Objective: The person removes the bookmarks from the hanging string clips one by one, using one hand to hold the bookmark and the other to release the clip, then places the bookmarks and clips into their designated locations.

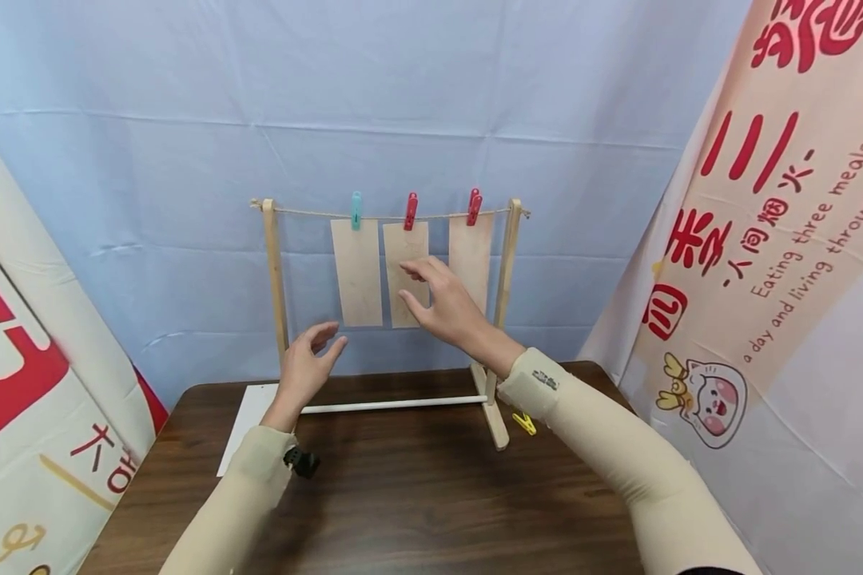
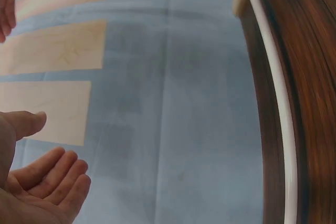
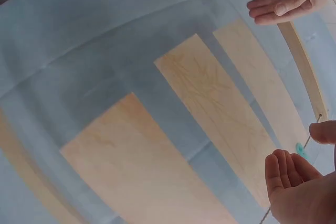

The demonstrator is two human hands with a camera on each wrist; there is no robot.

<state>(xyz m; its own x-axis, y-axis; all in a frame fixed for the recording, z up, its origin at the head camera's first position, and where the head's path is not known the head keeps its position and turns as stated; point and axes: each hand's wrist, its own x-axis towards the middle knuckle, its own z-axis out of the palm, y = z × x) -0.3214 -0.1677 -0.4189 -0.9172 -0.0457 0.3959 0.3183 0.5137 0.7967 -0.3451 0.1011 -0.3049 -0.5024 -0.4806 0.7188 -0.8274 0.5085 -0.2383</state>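
Head view: left hand (image 1: 308,363), right hand (image 1: 446,307) both loosely spread, right one in front of middle paper strip (image 1: 405,246); three strips (image 1: 358,275) hang by clothespins (image 1: 411,212) from twine (image 1: 305,212) on wooden frame (image 1: 274,279).

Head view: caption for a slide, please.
Three sheets hang by pegs from a string, left hand and right hand raised nearby, both empty.

Blue cloth (image 1: 374,96) and printed banners (image 1: 777,239) (one mentions meals) wall in a brown table (image 1: 417,495), booth-like.
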